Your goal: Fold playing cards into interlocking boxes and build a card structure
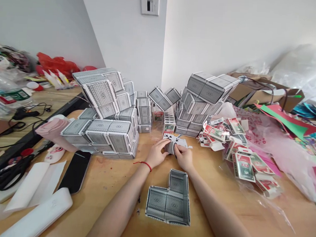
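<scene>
The left hand (158,153) and right hand (184,156) gripped a grey-backed card (170,147), beyond an L-shaped open box (174,203) on the surface (104,177).

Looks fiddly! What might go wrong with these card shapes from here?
The open L-shaped card tray sits between the forearms, so a careless arm movement could nudge or crush it. The big tilted card block atop the left-hand stack might slide off if the table gets bumped. The small patterned card piece could crease or slip between the fingers.
</scene>
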### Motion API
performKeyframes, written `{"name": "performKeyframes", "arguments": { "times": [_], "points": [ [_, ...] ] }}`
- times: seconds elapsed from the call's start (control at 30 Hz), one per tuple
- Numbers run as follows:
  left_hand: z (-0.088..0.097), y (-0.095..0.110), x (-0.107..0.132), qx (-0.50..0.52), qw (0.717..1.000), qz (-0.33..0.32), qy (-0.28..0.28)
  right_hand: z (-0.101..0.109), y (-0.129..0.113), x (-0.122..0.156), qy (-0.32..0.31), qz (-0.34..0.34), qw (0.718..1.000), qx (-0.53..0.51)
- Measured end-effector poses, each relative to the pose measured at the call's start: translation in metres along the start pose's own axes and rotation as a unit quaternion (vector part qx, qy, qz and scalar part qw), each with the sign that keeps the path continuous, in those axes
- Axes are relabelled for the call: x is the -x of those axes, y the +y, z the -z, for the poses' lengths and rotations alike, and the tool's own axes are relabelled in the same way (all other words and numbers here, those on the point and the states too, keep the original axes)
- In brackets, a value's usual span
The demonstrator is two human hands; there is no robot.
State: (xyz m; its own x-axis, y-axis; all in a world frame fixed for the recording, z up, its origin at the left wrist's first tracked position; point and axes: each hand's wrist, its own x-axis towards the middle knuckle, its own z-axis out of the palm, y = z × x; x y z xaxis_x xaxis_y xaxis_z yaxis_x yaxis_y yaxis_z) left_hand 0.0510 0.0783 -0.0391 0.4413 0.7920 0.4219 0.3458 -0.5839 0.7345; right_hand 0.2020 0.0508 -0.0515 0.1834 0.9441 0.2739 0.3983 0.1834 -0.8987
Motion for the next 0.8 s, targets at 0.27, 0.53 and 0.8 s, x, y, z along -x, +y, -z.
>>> {"name": "performKeyframes", "arguments": {
  "times": [0.27, 0.53, 0.8],
  "points": [
    [0.000, -0.001, -0.001, 0.006, 1.000, 0.011, 0.007, 0.001, -0.002, 0.001, -0.019, 0.024, 0.996, 0.082],
    [-0.002, -0.006, 0.000, 0.010, 1.000, 0.018, 0.006, 0.002, 0.003, -0.004, -0.051, 0.007, 0.992, 0.113],
    [0.002, -0.005, 0.000, -0.015, 0.999, 0.020, 0.025, 0.010, -0.004, -0.007, -0.159, -0.004, 0.987, -0.025]
  ]
}}
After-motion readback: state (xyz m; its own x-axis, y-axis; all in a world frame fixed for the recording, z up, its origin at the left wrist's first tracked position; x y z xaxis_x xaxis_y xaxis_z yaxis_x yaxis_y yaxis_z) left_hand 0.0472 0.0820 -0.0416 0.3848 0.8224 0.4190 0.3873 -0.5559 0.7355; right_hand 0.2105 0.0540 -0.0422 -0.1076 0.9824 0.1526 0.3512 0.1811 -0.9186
